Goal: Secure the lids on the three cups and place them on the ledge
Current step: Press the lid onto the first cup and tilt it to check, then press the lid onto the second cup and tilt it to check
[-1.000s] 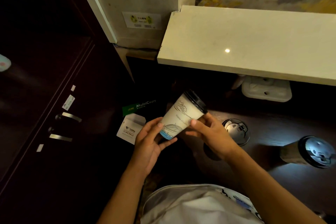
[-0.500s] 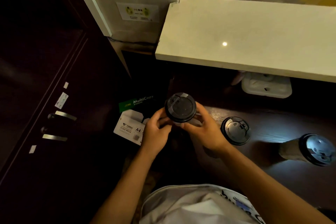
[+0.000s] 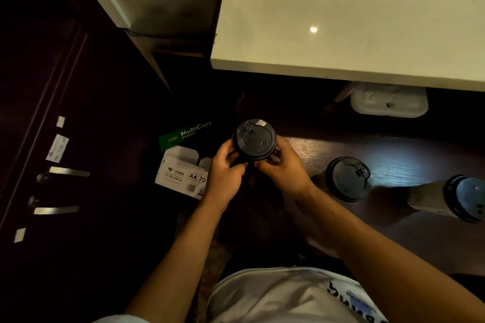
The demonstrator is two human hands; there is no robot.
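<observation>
I hold a paper cup upright between both hands, seen from above, so its black lid [image 3: 254,139] hides most of the cup. My left hand [image 3: 226,173] grips its left side just under the lid, and my right hand [image 3: 284,168] grips the right side. A second cup with a black lid [image 3: 348,178] stands on the dark wooden counter [image 3: 409,157] to the right. A third lidded cup [image 3: 451,198] is at the far right edge. The pale stone ledge [image 3: 341,34] lies above and behind the counter.
A white plastic container [image 3: 388,103] sits in the shadow under the ledge. Paper boxes, one white A4 box [image 3: 181,176] and a green MultiCopy box [image 3: 183,135], lie on the floor to the left. A dark cabinet with metal handles [image 3: 68,172] fills the left side.
The cup was tilted on its side in my hands a second ago; it now stands upright with the lid facing me. My view has moved closer to the ledge.
</observation>
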